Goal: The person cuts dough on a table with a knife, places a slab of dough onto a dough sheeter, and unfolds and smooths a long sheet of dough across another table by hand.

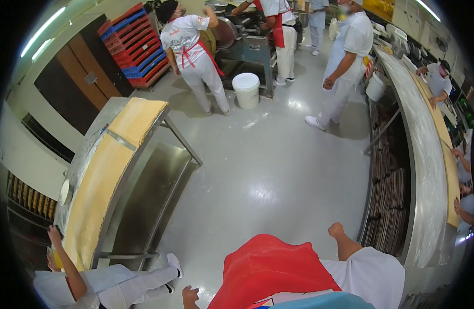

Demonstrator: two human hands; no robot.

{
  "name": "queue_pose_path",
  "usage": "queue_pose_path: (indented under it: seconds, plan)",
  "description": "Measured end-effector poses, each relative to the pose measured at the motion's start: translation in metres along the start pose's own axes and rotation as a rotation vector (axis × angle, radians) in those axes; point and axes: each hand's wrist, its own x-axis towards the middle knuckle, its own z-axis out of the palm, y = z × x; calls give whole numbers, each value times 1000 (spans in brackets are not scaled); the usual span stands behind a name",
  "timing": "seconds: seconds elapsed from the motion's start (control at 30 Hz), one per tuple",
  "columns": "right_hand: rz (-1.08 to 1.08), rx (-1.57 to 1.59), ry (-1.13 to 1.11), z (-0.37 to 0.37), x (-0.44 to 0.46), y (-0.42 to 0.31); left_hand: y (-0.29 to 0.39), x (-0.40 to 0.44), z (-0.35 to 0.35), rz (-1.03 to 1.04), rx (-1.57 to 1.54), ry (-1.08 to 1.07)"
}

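Note:
My left hand (190, 295) hangs low at the bottom edge, beside the red apron (278, 268) on my body. Its fingers are loosely curled and a little apart, with nothing seen in them. On the other side, my right hand (336, 229) is held out over the grey floor (257, 190), its fingers folded in and no object showing. Neither hand touches a table. A steel table (109, 216) with a long sheet of yellow dough (100, 190) stands to the left. To the right is a long floured worktable (420, 123).
A person (113, 286) works at the left table. Others stand around a machine (250, 51) at the back, near a white bucket (246, 90). Another person (345, 56) stands at right of the aisle. Stacked red and blue crates (134, 49) line the back wall.

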Motion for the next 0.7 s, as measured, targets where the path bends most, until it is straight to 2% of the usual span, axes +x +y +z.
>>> queue_pose_path:
  seconds: [0.03, 0.13, 0.17, 0.23, 0.3, 0.4, 0.5, 0.53, 0.57, 0.63, 0.7]
  plan:
    - [1, -1, 0, 2, 1, 2, -3, 1, 0, 167, 87, -17]
    - [-47, -11, 19, 4, 2, 5, -2, 4, 8, 0, 19, 4]
    - [-52, 12, 3, 2, 2, 5, -3, 3, 8, -82, -12, 17]
    - [-58, 37, -16, 4, 9, 11, 18, -2, 15, -388, -223, 77]
    - [-48, 73, 32, 13, 12, 16, 60, -20, 9, -546, -375, 162]
    - [-58, 41, 17, 4, 1, 10, 39, -8, 10, -502, -260, -1]
    - [-41, 66, 32, 2, -10, 5, 65, -24, -9, -481, -89, -87]
    - [-40, 65, 31, 1, -11, 3, 51, -22, -8, -481, -88, -87]
    - [-31, 31, 3, 1, -10, 1, 15, -14, 1, -257, -13, -151]
    - [-24, -4, -27, 1, -12, -1, -8, -13, 9, -35, 61, -213]
    - [-13, 62, 26, 1, -9, 4, -7, -19, 22, -41, 5, -149]
